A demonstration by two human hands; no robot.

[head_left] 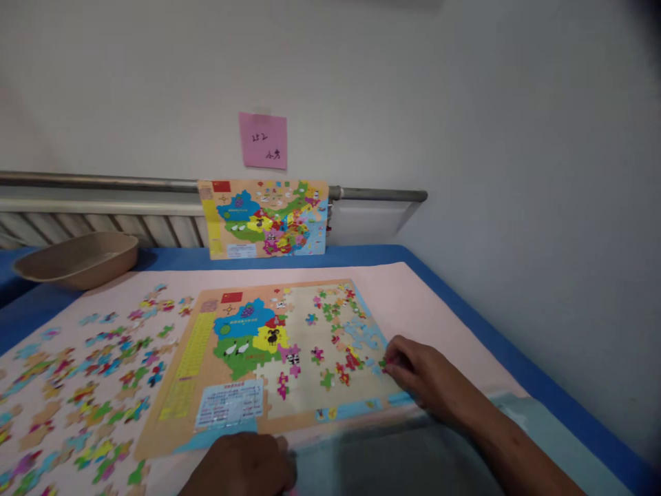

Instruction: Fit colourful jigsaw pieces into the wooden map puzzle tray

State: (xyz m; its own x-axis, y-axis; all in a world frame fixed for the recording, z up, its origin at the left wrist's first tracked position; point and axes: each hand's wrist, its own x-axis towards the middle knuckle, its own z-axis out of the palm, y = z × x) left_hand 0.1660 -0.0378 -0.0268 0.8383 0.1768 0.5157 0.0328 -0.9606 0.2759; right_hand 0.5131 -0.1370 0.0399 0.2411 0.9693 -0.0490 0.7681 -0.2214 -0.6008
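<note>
Though cropped, the left hand (237,468) nears the jigsaw (330,393).

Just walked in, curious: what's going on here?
A person's right hand pinches a green puzzle piece at the edge of a colourful jigsaw map of China, its left part filled in, pieces scattered on the right. The left hand rests at the board's near edge. Multicoloured loose pieces lie further left on a pink sheet.

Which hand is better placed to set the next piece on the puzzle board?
Probably the right hand: its fingers hold a green piece over the board, while the left hand sits at the near edge, no piece showing.
</note>
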